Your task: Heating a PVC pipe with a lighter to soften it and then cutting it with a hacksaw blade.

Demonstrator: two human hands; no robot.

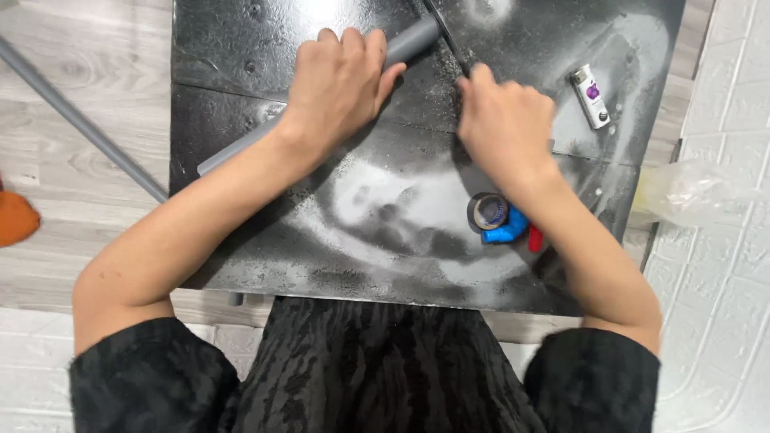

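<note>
Seen from above: black work board [241, 48], dusted with pale grey-white powder, laid over a light wood-grain floor [80, 104].

Left hand [341, 80] pressed palm-down over a grey plastic pipe [413, 40], fingers curled across it, pinning it to the board. Pipe set diagonally, from the board's left part up to a free end near the top centre; middle stretch hidden under the hand.

Right hand [505, 120] clenched around the handle of a thin dark blade [445, 32], handle itself hidden in the fist. Blade running up and to the left, meeting the pipe's free end; exact kind of tool not discernible.

Right of the blade hand, lying flat on the board: small white rectangular item [591, 96] with a purple mark on its face and a dark dot near one end, turned at a slant.

Below the right wrist: roll of dark tape [487, 212] with pale core, a blue pipe fitting [505, 232] touching it, and a small red piece [535, 238] just beside, partly covered by the forearm.

On the floor at left: second grey pipe [80, 120], well apart from the board's top, slanting toward its left edge. At far left edge: orange object [14, 218], cut off by the frame. At right: crumpled clear plastic bag [690, 192] against white textured tiles [722, 305].
</note>
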